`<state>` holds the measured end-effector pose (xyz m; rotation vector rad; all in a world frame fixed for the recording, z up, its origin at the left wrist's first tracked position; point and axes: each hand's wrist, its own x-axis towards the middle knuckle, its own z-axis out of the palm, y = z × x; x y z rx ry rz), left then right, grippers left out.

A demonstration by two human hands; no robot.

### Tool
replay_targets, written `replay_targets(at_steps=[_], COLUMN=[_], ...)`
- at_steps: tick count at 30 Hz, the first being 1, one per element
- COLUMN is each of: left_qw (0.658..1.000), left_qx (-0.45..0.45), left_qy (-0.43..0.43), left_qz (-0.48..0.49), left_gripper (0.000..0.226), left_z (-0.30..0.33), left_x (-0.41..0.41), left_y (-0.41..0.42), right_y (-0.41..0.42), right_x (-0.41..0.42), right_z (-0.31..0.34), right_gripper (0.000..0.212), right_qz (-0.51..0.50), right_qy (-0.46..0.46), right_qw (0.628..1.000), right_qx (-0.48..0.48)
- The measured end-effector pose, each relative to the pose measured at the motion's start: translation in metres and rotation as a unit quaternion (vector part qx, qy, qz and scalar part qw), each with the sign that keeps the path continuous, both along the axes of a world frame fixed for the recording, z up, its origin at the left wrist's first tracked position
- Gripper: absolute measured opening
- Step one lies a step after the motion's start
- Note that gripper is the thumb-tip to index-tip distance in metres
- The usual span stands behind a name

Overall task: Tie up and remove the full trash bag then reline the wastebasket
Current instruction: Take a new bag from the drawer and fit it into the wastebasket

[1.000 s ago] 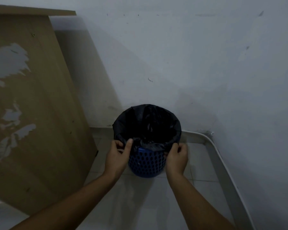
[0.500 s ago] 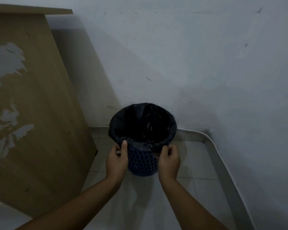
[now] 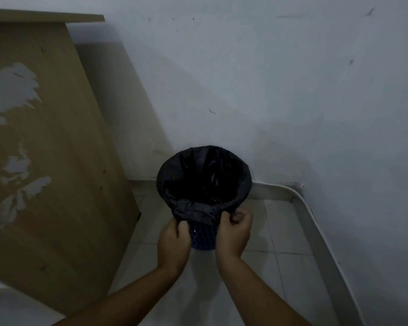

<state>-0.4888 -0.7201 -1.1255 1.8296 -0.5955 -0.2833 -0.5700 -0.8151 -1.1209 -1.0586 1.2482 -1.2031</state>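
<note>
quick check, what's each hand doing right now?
Left hand: fingers curled, pinching the folded-over edge of the black trash bag at the near rim.
Right hand: fingers curled, pinching the same edge.

Only 1 view, from the person's head: it looks forward and down, close above the wastebasket [image 3: 204, 236] near the room corner, wide-angle.
</note>
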Motion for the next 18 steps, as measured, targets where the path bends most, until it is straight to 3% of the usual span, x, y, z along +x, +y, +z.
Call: replay_targets(at_steps=[4, 10, 14, 16, 18], left_qw=[0.996, 0.979, 0.955, 0.964, 0.979], left_qx=[-0.006, -0.01, -0.011, -0.027, -0.045], left_qy=[0.062, 0.079, 0.098, 0.046, 0.02], left_qz=[0.069, 0.189, 0.278, 0.259, 0.198], left_gripper=[0.064, 0.056, 0.062, 0.051, 0.023], left_z=[0.0, -0.002, 0.003, 0.003, -0.001], left_x=[-0.018, -0.039, -0.048, -0.049, -0.05], left_y=[-0.013, -0.041, -0.046, -0.048, -0.047], right_y=[0.0, 0.004, 0.003, 0.001, -0.001], right_x=[0.0, 0.008, 0.008, 0.007, 0.006], right_z=[-0.003, 0.001, 0.0, -0.001, 0.0], right_gripper=[0.007, 0.015, 0.013, 0.009, 0.009], right_qz=[0.0, -0.034, -0.026, -0.03, -0.036], right_qy=[0.025, 0.025, 0.011, 0.006, 0.001], right_qw=[0.999, 0.998, 0.998, 0.999, 0.998], right_qx=[-0.032, -0.051, -0.048, -0.044, -0.042])
